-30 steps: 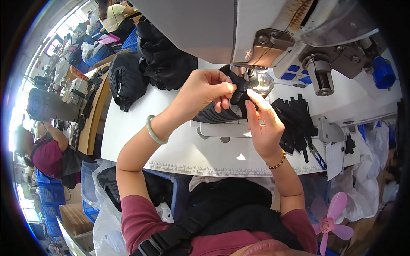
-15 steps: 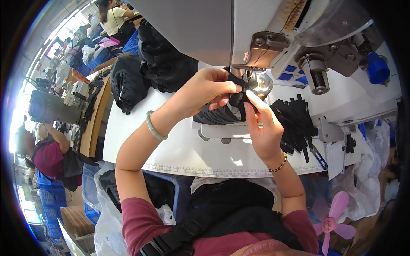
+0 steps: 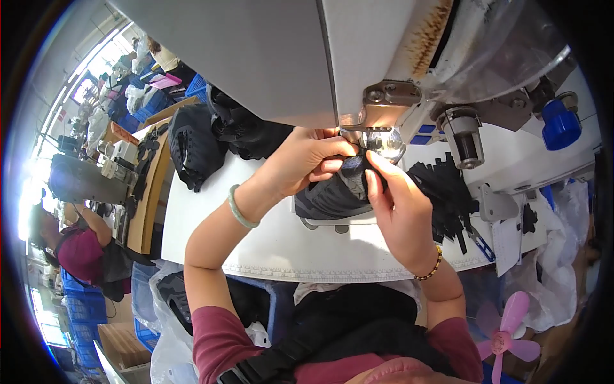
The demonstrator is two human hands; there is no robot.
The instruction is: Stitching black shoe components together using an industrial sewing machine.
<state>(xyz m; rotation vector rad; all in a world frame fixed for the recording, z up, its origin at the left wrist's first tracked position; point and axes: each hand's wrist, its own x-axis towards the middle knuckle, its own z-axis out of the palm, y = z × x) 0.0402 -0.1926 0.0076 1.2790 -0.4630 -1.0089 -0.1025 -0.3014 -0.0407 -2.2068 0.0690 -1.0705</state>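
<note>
A black shoe upper lies under the needle area of a white sewing machine, its opening turned toward me. My left hand, with a pale green bangle on the wrist, pinches the upper's edge just left of the presser foot. From the right, my right hand holds the same edge between thumb and forefinger. Both sets of fingertips are close together, right below the metal foot. The exact stitching spot is partly hidden by my fingers and the machine head.
More black shoe uppers are piled at the left of the white table. Black strips lie at the right, beside a blue-handled cutter. A pink fan stands low at the right. Another person sits at a machine far left.
The view has shifted, so the machine head looks larger and the table sits lower. Both hands stay on the shoe upper near the foot, which has turned slightly.
</note>
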